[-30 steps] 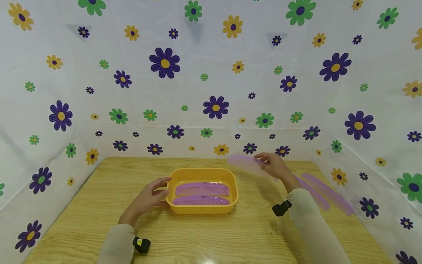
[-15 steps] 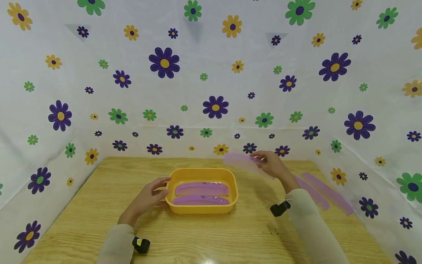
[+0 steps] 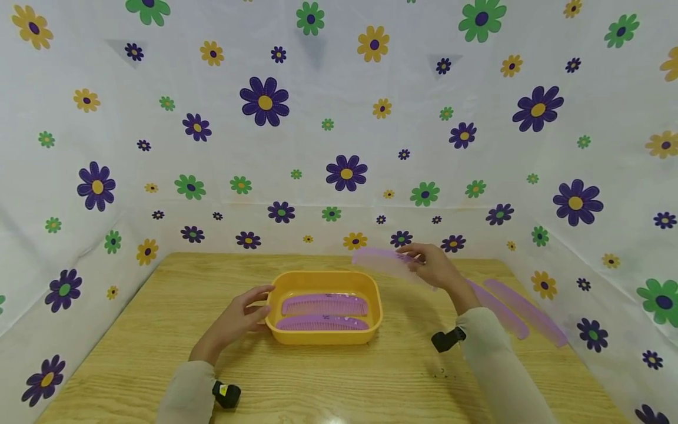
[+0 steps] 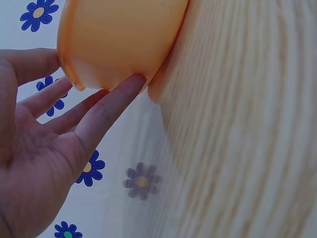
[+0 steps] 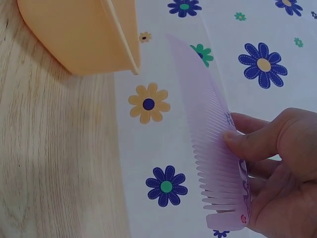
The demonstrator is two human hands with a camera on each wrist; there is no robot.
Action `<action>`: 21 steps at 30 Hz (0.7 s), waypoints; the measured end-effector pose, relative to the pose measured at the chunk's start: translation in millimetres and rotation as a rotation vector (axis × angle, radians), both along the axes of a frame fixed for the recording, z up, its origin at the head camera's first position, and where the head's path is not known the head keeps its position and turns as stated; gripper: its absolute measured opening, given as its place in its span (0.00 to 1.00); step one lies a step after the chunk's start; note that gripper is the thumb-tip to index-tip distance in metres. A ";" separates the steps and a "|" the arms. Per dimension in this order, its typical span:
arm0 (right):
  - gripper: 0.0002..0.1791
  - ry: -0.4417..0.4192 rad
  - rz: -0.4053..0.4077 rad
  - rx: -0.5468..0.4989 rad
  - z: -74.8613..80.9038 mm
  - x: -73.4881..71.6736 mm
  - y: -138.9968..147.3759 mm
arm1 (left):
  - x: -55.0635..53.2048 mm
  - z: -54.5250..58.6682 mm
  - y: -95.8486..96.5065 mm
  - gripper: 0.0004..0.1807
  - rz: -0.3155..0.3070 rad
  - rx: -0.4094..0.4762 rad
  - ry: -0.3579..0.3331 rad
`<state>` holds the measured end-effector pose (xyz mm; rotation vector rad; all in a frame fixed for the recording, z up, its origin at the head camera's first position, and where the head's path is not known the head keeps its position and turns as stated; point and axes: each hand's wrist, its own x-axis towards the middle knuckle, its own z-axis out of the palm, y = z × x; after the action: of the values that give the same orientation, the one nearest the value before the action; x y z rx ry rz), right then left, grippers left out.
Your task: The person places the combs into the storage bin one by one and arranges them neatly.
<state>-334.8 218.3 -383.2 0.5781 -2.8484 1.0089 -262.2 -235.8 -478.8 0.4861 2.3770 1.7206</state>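
Note:
My right hand [image 3: 435,266] pinches a translucent light purple comb [image 3: 378,259] above the table, right of and behind the yellow tub [image 3: 323,337]. In the right wrist view the thumb lies on the comb [image 5: 215,148] near its spine, teeth facing away from the palm. My left hand [image 3: 235,321] touches the tub's left end with fairly straight fingers; the left wrist view shows the fingertips [image 4: 136,83] against the outer wall of the tub [image 4: 124,39]. Two purple combs lie inside the tub, a rear comb [image 3: 324,304] and a front comb [image 3: 322,323], roughly parallel.
Two more purple combs lie at the table's right side: an inner comb [image 3: 500,310], partly behind the right forearm, and an outer comb [image 3: 527,312]. Flower-patterned white sheeting [image 3: 339,135] surrounds the wooden table [image 3: 318,383] at the back and sides. Small dark specks [image 3: 444,373] mark the table.
My right hand has moved slightly left with the comb, toward the tub. The left hand, tub and lying combs stay where they were.

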 end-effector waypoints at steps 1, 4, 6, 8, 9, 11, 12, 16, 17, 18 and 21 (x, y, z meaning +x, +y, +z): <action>0.22 0.000 0.004 -0.001 0.1 0.3 -0.6 | -0.2 0.2 0.0 0.30 0.001 -0.001 -0.002; 0.22 0.000 0.019 -0.003 0.8 1.8 -2.2 | -0.8 0.8 0.1 0.30 0.002 -0.003 -0.005; 0.22 -0.005 0.019 -0.009 1.0 2.4 -3.4 | -1.2 1.2 0.3 0.30 0.003 -0.005 -0.006; 0.22 -0.004 0.029 -0.009 1.2 3.0 -4.5 | -1.6 1.5 0.4 0.30 0.001 -0.006 -0.007; 0.22 -0.004 0.032 -0.010 1.3 3.2 -5.3 | -1.8 1.7 0.4 0.30 0.002 -0.006 -0.008; 0.22 0.000 0.039 -0.008 1.4 3.5 -7.1 | -2.1 1.9 0.4 0.30 0.004 -0.006 -0.008; 0.22 0.000 0.043 -0.003 1.6 3.9 -8.2 | -2.1 2.2 0.4 0.30 0.004 -0.005 -0.009; 0.22 -0.006 0.050 0.008 2.4 5.6 -13.3 | -2.2 2.8 0.3 0.30 0.003 -0.003 -0.011; 0.22 -0.010 0.048 0.011 2.7 6.5 -14.5 | -2.0 2.9 0.2 0.30 0.003 -0.002 -0.012; 0.22 -0.011 0.046 0.014 2.6 7.4 -15.8 | -1.9 2.9 0.2 0.30 0.002 -0.002 -0.013; 0.21 -0.003 0.057 0.016 1.4 9.9 -19.6 | -0.2 2.5 -0.3 0.30 0.004 0.000 -0.016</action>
<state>-324.9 198.7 -381.7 0.6627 -2.8603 0.9973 -262.5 -236.2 -476.3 0.4664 2.3683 1.7191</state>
